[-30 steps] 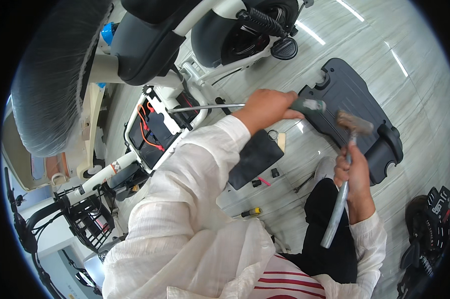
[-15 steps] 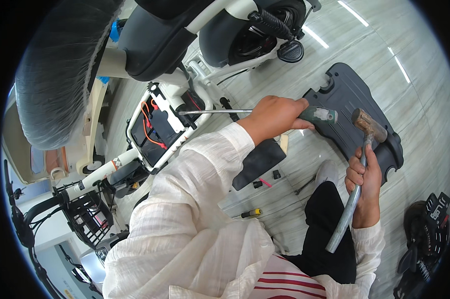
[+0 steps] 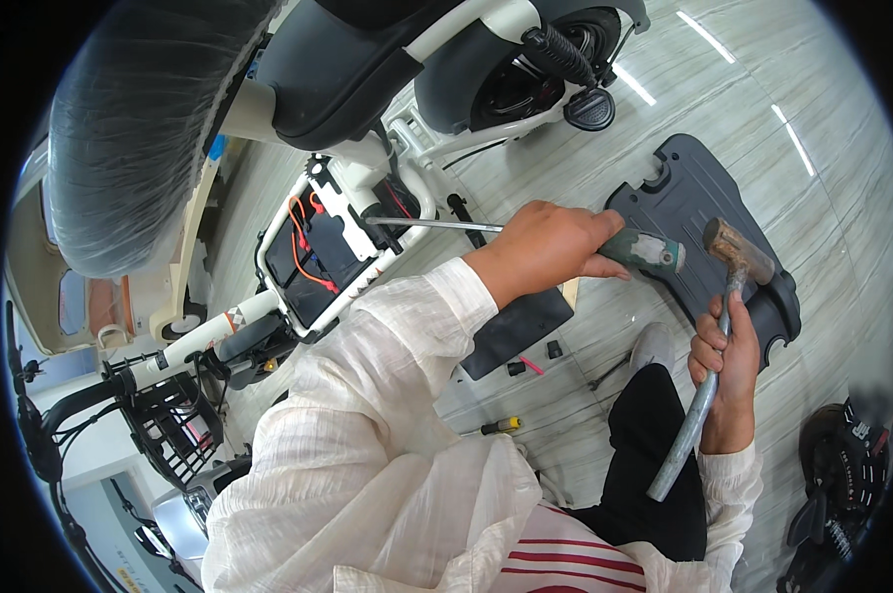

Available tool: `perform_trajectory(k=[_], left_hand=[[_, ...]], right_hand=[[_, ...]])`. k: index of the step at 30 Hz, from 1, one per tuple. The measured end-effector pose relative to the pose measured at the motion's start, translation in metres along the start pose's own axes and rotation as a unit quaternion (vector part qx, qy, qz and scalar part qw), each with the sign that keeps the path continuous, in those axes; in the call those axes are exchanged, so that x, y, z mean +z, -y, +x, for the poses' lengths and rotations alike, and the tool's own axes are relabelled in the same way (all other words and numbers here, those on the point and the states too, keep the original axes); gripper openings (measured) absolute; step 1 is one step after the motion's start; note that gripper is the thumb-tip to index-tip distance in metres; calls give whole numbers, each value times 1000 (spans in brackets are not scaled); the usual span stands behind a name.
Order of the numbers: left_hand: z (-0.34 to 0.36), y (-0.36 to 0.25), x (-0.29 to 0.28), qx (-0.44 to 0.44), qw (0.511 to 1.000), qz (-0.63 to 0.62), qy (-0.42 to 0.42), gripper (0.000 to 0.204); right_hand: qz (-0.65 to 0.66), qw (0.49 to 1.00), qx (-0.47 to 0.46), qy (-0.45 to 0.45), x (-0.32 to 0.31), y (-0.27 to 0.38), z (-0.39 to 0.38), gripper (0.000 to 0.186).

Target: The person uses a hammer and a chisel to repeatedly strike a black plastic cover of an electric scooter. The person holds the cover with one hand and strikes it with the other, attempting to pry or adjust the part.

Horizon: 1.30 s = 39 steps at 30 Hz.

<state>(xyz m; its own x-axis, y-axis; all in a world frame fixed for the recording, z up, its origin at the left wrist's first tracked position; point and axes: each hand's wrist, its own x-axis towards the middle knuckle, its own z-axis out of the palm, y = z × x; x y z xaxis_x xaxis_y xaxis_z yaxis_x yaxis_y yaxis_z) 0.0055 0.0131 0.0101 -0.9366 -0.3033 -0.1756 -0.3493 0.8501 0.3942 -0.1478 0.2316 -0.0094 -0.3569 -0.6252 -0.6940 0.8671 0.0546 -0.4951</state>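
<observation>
- L hand (image 3: 550, 247): fingers closed round scrdrvr (image 3: 649, 250), w/ butt of handle sticking out to right.
- Scrdrvr: worn grn/grey handle, long bare steel shaft; ctr of scene, pointing left, tip at wht bracket (image 3: 345, 222); can't tell if touching.
- R hand (image 3: 728, 341): fist closed round hammer (image 3: 698, 410), gripping handle a bit nearer than head.
- Hammer: rusty-brn head, grey pipe-like handle; right of ctr, head to far side, handle end to near; head just beside scrdrvr butt, apart.
- Bike frame (image 3: 426, 188), wht: left of ctr, w/ open bay; inside, blk block (image 3: 290, 272) & orange wires (image 3: 302, 235).
- Seat (image 3: 130, 138), dk, in clear plastic wrap: far left.
- Wheel (image 3: 555, 84), blk: far, ctr.
- Blk panel (image 3: 698, 188), ribbed & notched: flat on floor (image 3: 822, 237), right, beyond hammer.
- Blk sheet (image 3: 520, 334): on floor, nearer than L hand.
- 2 small blk blocks (image 3: 554, 349) + pink stick (image 3: 530, 365): on floor, near that sheet.
- Yel/blk handle (image 3: 506, 425): on floor, near side, next to wht sleeve (image 3: 367, 366).
- Basket (image 3: 174, 430), blk: near left.
</observation>
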Motion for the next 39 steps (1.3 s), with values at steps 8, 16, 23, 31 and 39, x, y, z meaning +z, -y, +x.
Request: perform_trajectory(k=[8, 16, 23, 31, 39], left_hand=[[-1, 3, -6, 8, 999, 8, -32, 46], [-10, -4, -20, 20, 998, -6, -59, 45], [-19, 1, -35, 38, 992, -27, -119, 44], [-26, 10, -29, 110, 985, -37, -129, 52], [-64, -1, -24, 71, 993, -49, -85, 53]], right_hand=[[-2, 1000, 2, -2, -4, -5, 1, 33], [-76, 994, -61, 58, 18, 8, -27, 33], [-205, 947, -248, 12, 72, 43, -109, 36], [-431, 879, -203, -23, 79, -5, -110, 28], [-308, 910, -264, -89, 73, 9, -157, 34]])
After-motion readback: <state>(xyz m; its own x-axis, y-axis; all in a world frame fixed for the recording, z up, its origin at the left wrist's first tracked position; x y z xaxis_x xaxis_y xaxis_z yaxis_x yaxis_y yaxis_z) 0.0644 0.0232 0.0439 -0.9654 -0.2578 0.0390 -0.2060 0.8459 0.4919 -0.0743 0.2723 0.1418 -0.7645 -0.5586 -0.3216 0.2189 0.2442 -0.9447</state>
